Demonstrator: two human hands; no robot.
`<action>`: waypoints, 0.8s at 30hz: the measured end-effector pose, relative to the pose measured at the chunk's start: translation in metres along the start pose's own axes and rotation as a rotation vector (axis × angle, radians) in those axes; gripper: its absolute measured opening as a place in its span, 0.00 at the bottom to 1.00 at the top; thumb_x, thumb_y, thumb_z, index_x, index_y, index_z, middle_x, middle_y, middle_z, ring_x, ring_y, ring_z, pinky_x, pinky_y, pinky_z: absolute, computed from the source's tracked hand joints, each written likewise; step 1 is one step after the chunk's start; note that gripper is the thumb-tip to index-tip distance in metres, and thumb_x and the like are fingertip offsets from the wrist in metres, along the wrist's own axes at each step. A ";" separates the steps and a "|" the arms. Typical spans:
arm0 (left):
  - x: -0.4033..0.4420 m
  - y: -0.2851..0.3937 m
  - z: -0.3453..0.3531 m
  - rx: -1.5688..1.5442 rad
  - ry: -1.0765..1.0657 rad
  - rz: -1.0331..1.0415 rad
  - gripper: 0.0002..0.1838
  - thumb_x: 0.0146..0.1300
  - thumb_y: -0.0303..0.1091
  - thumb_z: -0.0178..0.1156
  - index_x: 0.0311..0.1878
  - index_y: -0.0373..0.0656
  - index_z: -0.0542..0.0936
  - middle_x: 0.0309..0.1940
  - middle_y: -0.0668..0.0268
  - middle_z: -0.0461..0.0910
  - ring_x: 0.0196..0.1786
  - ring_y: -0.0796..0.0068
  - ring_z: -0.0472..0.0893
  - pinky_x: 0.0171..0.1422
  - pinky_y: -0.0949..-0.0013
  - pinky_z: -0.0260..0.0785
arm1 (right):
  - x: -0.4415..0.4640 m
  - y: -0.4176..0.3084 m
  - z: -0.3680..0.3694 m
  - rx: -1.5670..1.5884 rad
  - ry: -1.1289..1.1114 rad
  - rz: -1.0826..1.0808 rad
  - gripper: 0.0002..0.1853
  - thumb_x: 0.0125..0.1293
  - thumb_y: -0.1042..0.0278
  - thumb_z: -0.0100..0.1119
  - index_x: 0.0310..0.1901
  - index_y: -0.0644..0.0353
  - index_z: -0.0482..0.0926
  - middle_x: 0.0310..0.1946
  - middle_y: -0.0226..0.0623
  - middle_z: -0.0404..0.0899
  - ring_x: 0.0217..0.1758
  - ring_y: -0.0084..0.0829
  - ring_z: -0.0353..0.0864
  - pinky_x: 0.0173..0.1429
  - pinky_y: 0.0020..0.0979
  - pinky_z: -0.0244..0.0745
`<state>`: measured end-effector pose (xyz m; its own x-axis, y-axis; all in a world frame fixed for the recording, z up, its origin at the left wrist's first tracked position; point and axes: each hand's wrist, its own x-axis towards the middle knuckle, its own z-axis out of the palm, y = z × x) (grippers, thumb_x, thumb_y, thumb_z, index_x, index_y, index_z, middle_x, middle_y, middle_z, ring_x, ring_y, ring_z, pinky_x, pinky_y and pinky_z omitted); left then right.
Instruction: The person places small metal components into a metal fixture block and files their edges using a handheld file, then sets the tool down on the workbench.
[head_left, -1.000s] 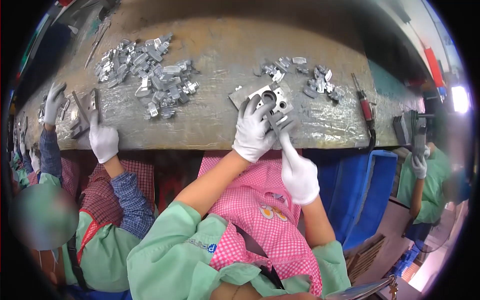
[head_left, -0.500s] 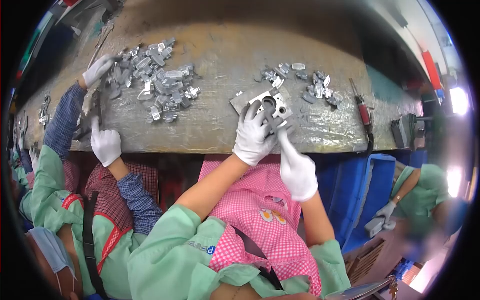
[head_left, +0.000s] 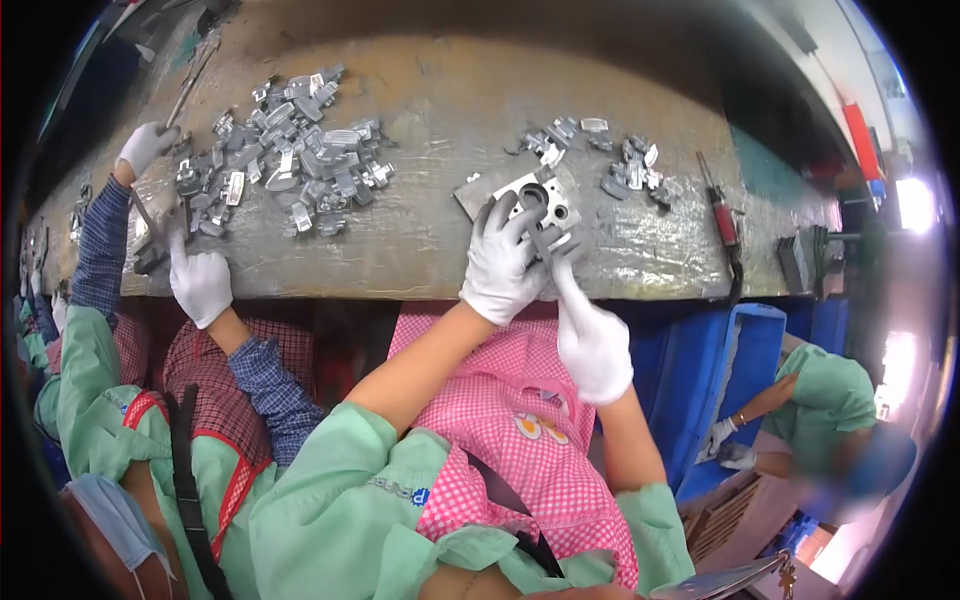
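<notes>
A metal block with round holes [head_left: 560,188] lies on the bench in front of me. My left hand [head_left: 500,262], in a white glove with grey fingertips, rests at its near side, fingers bent over a small grey metal part [head_left: 543,240]. Close beside it, my right hand [head_left: 594,345], gloved in white, is closed with its fingertips at the same part's near end; what they grip is mostly hidden. Small grey metal castings lie beyond the block in one group [head_left: 556,136] and to its right in another [head_left: 634,170].
A large pile of castings [head_left: 290,150] spreads across the bench [head_left: 440,130] on the left, where a co-worker's gloved hand [head_left: 148,148] holds a long rod. On the right lies a red-handled tool [head_left: 724,222]. Blue crates [head_left: 735,370] stand below, with another person bending there.
My hands stay close together at the block, almost unmoved. The co-worker's far hand on the left has moved left, off the pile. The person at the right has bent lower toward the crate.
</notes>
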<state>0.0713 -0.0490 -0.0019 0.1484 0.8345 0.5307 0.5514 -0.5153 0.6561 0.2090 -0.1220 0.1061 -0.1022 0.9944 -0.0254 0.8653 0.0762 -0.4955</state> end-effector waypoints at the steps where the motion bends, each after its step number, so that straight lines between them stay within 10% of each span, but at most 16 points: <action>1: 0.003 0.002 -0.002 0.009 -0.004 -0.003 0.20 0.55 0.36 0.71 0.54 0.52 0.87 0.61 0.62 0.80 0.68 0.39 0.72 0.72 0.37 0.65 | 0.015 0.001 0.007 0.015 0.044 -0.010 0.26 0.73 0.77 0.56 0.71 0.50 0.78 0.28 0.57 0.81 0.30 0.55 0.86 0.33 0.46 0.77; 19: -0.005 -0.012 0.003 -0.016 0.029 0.022 0.21 0.54 0.38 0.72 0.54 0.57 0.87 0.61 0.64 0.78 0.69 0.41 0.71 0.73 0.37 0.63 | -0.018 0.006 0.019 -0.011 0.128 -0.091 0.32 0.67 0.76 0.59 0.74 0.47 0.75 0.17 0.44 0.75 0.18 0.42 0.80 0.27 0.42 0.75; 20: -0.005 -0.013 0.002 0.001 0.016 0.027 0.21 0.53 0.37 0.71 0.54 0.56 0.86 0.60 0.63 0.78 0.69 0.40 0.71 0.73 0.36 0.62 | -0.005 -0.003 0.012 -0.003 0.020 0.024 0.27 0.72 0.79 0.55 0.72 0.52 0.76 0.32 0.60 0.81 0.32 0.55 0.87 0.35 0.42 0.80; 24: -0.005 -0.015 0.004 0.034 -0.037 0.023 0.24 0.53 0.38 0.70 0.56 0.55 0.85 0.61 0.64 0.78 0.69 0.41 0.71 0.73 0.35 0.62 | 0.019 0.000 0.023 0.064 0.141 -0.037 0.26 0.73 0.77 0.56 0.71 0.50 0.77 0.34 0.60 0.82 0.35 0.54 0.88 0.37 0.43 0.80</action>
<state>0.0657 -0.0449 -0.0170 0.1911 0.8293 0.5251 0.5746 -0.5283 0.6251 0.1959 -0.1045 0.0855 -0.0591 0.9917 0.1141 0.8287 0.1124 -0.5482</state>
